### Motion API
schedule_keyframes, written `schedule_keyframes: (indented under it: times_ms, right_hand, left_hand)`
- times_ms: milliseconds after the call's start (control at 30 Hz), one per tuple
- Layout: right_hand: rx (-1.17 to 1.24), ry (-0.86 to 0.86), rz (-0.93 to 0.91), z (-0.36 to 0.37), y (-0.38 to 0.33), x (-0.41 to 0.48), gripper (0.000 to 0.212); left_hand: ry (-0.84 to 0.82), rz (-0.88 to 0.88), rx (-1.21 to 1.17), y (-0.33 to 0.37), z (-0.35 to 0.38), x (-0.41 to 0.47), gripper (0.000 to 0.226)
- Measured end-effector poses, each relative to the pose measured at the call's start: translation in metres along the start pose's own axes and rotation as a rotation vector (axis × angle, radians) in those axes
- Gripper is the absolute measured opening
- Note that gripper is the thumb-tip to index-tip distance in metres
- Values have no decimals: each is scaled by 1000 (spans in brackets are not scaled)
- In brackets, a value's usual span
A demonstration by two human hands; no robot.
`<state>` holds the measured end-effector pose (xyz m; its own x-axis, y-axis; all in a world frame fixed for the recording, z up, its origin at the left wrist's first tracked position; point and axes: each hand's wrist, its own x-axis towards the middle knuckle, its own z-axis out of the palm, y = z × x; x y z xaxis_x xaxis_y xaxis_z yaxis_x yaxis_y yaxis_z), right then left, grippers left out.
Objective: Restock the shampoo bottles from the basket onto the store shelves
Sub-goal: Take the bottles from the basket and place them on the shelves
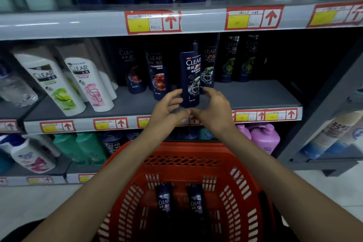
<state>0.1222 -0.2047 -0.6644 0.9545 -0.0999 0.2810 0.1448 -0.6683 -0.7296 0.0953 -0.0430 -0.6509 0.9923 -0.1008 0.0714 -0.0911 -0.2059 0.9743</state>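
A dark blue Clear shampoo bottle point(191, 78) stands upright near the front of the middle shelf point(255, 94). My left hand point(167, 107) is just left of its base and my right hand point(214, 108) just right of it. On both hands the fingers are spread and hold nothing, and I cannot tell whether the fingertips touch the bottle. Below my forearms sits a red plastic basket point(241, 188) with two dark blue Clear bottles point(164, 198) point(195, 198) lying inside.
More dark Clear bottles point(157, 72) stand behind and beside the placed one. White Clear bottles point(57, 82) lean at the left. Pink jugs point(263, 137) and green bottles point(78, 149) fill the lower shelf. Bare shelf lies to the right, and a second shelf unit point(334, 116) stands at the far right.
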Motion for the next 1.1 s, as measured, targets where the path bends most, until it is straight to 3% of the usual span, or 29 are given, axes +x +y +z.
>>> schedule_keyframes:
  times_ms: [133,267,467,867,1100]
  right_hand:
    - [-107,-118,-78,-18,7,-29,87]
    - [-232,-237,-83,-29,26,-57,112]
    - [-508,-493,-125,-43,50,-97,129]
    - [-728,-792,-204,-1,112,-174,118]
    - [-871,-921,-79,-13,144,-184,99]
  left_hand:
    - [-60,16,164,-6,-12,-24,66]
    - [-94,109,560,-21,-28,-47,74]
    - [-183,146,1013,-52,-46,-75,88]
    - [-517,-5,1533,-115,-52,-125,91]
    - [-634,-138,1774,-160,-65,-143,86]
